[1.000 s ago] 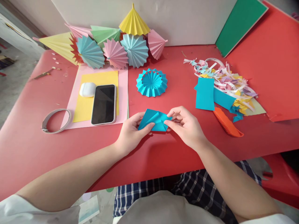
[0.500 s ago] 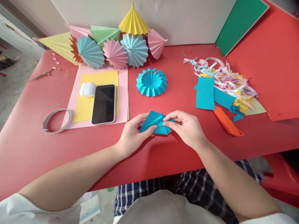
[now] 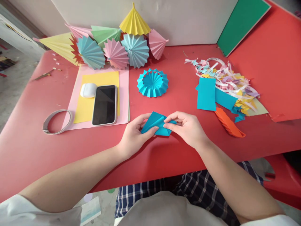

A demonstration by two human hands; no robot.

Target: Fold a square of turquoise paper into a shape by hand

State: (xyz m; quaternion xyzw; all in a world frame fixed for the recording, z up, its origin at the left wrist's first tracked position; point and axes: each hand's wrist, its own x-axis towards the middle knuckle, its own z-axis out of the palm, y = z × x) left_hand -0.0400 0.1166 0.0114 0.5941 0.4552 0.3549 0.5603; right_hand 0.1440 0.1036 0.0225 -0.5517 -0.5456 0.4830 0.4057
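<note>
A folded piece of blue paper (image 3: 151, 122) is held between both hands, just above the red table. My left hand (image 3: 134, 135) grips its left side, thumb pressed on top and fingers beneath. My right hand (image 3: 188, 127) pinches a raised flap at the paper's right with thumb and forefinger. Beyond the hands, a pleated blue paper ring (image 3: 152, 91) lies flat on the table. To the right are a blue paper rectangle (image 3: 206, 94) and an orange comb (image 3: 229, 124).
Several pleated paper umbrellas (image 3: 135, 51) stand along the back wall. On pink and yellow sheets at left rest a phone (image 3: 104, 105) and a white earbud case (image 3: 88, 90). A looped strap (image 3: 56, 122) lies beside them. Paper scraps (image 3: 225, 77) are heaped at right.
Almost nothing differs. The fingers of my right hand have shifted very slightly left at the flap, and both hands keep their hold on the paper.
</note>
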